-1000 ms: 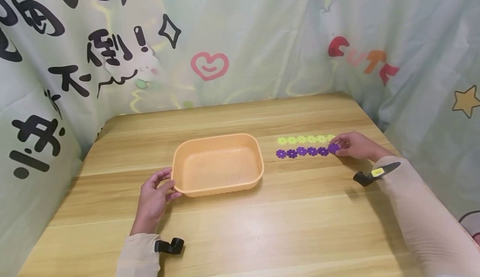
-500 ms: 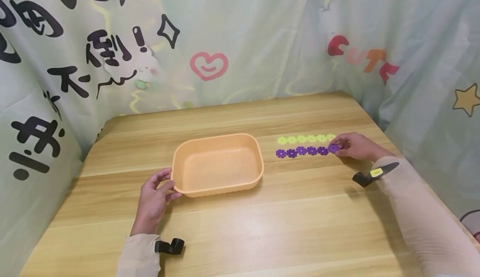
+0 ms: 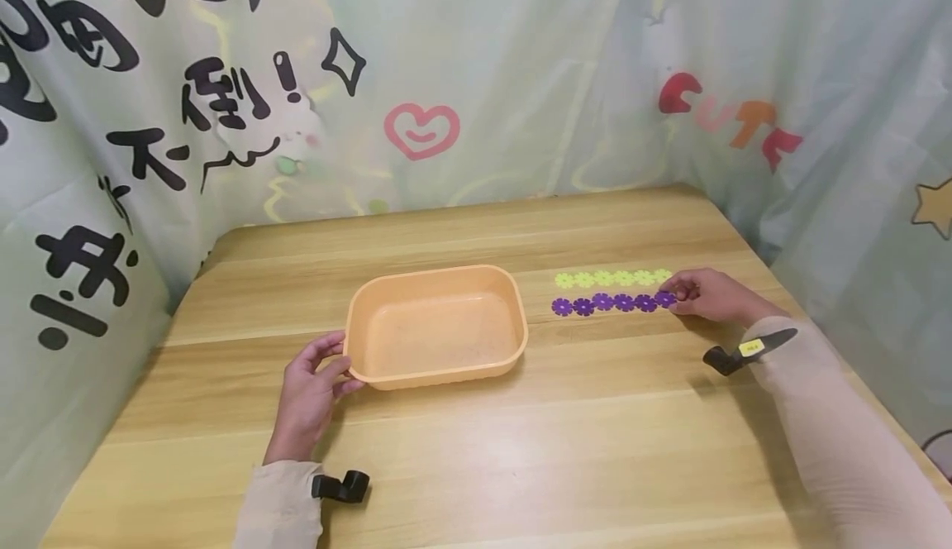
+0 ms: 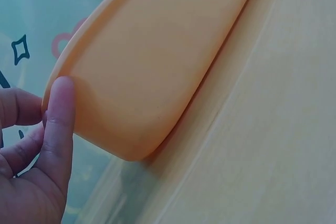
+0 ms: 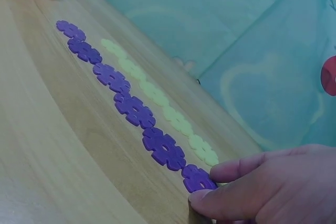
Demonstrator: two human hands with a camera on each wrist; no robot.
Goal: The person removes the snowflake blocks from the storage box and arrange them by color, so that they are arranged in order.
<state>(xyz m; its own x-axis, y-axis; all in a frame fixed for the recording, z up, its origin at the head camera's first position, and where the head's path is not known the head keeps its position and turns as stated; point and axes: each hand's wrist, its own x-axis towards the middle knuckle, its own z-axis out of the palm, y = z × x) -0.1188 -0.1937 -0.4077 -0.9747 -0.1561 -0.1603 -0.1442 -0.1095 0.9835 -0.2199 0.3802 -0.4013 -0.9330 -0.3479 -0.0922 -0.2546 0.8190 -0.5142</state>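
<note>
My left hand (image 3: 307,396) grips the left end of a shallow orange plastic basin (image 3: 439,330), thumb on its near side and fingers behind the rim in the left wrist view. Nothing lies inside the basin. At the right, my right hand (image 3: 712,297) pinches a purple snowflake disc (image 5: 198,178) by its edge between thumb and forefinger. That disc sits at the right end of a row of several purple snowflake discs (image 5: 134,109). Just behind runs a second row of yellow-green snowflake discs (image 3: 604,278), its right end close to my fingers.
Everything rests on a wood-grain table (image 3: 476,466). A pale printed curtain (image 3: 521,78) hangs along its back and sides. Black camera mounts sit on both wrists, the right one (image 3: 725,359) standing out over the tabletop.
The purple disc in my right hand has come down slightly, into line with the rest of its row. My left hand keeps its grip on the basin; the head view has shifted a little.
</note>
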